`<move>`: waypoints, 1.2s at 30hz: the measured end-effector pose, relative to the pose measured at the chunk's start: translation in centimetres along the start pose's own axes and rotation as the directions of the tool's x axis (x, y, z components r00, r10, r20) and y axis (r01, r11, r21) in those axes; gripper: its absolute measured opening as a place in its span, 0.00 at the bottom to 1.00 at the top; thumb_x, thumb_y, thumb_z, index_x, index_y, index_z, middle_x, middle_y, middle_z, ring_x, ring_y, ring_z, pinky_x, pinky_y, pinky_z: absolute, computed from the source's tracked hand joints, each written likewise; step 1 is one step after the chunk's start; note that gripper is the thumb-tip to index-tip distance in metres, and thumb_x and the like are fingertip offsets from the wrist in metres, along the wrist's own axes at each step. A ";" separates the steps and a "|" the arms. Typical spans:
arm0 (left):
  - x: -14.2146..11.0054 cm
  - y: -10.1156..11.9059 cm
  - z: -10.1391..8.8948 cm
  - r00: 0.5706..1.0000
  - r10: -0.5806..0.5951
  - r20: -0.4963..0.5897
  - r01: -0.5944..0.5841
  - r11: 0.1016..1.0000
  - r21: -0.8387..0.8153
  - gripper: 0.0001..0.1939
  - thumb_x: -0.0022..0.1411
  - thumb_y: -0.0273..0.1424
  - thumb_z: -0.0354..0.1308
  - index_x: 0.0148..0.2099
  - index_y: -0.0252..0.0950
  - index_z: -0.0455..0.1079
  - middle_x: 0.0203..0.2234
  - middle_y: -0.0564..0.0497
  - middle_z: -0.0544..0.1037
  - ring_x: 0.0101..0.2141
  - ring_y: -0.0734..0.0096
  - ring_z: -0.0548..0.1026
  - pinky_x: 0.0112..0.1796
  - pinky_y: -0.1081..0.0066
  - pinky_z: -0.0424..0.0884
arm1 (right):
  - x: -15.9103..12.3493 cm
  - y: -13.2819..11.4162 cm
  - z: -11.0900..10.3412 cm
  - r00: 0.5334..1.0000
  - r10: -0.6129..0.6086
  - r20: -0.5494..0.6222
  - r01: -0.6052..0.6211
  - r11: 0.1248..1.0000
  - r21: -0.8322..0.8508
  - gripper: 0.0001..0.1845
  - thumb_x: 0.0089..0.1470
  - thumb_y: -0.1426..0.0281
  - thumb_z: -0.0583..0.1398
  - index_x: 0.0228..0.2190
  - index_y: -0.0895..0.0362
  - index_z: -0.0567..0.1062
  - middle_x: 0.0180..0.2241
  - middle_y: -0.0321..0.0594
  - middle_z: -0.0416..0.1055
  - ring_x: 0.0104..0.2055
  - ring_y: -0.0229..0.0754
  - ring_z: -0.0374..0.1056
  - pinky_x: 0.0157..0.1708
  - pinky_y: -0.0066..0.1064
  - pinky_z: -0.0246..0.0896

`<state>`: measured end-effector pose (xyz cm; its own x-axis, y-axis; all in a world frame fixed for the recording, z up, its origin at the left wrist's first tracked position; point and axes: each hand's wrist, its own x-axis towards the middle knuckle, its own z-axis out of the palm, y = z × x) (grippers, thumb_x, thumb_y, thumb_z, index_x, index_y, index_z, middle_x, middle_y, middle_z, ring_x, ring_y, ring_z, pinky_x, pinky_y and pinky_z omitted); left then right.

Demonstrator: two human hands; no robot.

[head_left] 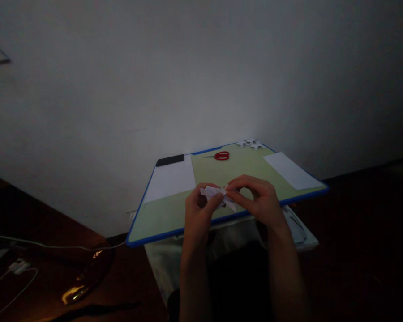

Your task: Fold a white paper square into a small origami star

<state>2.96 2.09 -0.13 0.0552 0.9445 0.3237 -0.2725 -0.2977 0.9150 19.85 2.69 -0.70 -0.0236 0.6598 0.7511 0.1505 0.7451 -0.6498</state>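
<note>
A small folded white paper piece (213,192) with pointed flaps is held up over the near edge of the table. My left hand (201,203) pinches its left side between thumb and fingers. At the right end of the paper, my right hand (255,194) is closed with thumb and index fingertip together on a flap. The fingertips hide part of the folds. Red-handled scissors (221,155) lie on the green tabletop beyond my hands. Several folded white paper shapes (251,143) sit together at the far right corner.
The green tabletop (168,214) has a blue rim and stands against a pale wall. White sheets (171,181) lie on the left under a black flat object (169,160). Another white sheet (292,171) lies on the right. A white cable (60,247) runs at the left.
</note>
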 end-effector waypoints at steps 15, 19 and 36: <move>-0.2 0.7 0.1 1.000 -0.007 0.007 0.006 0.994 0.109 0.13 0.53 0.30 0.77 0.40 0.36 0.79 0.31 0.51 0.83 0.31 0.72 0.78 0.34 0.74 0.74 | 0.0 1.0 0.7 0.972 0.216 -0.091 -0.198 0.965 0.171 0.05 0.58 0.66 0.71 0.34 0.52 0.81 0.36 0.38 0.83 0.37 0.42 0.78 0.41 0.34 0.73; -0.2 0.8 0.5 0.997 0.063 -0.042 -0.056 0.988 0.141 0.16 0.53 0.30 0.77 0.43 0.37 0.80 0.33 0.51 0.84 0.33 0.69 0.80 0.34 0.73 0.76 | 0.0 0.8 0.9 0.969 0.219 -0.113 -0.199 0.966 0.165 0.05 0.57 0.66 0.72 0.33 0.53 0.81 0.36 0.38 0.84 0.38 0.43 0.78 0.41 0.35 0.73; -0.2 0.2 0.2 0.973 0.218 -0.078 -0.182 0.929 0.321 0.15 0.56 0.33 0.75 0.46 0.39 0.79 0.31 0.52 0.84 0.29 0.70 0.80 0.31 0.74 0.75 | 0.2 -0.5 1.8 0.930 0.334 -0.152 -0.303 0.933 0.194 0.09 0.56 0.64 0.71 0.31 0.54 0.78 0.34 0.39 0.84 0.37 0.44 0.80 0.39 0.34 0.74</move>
<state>3.12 1.76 0.08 -0.0803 0.8649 0.4954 0.0447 -0.4934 0.8686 17.96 2.67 -0.42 0.1781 0.8479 0.4994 -0.0439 0.5138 -0.8568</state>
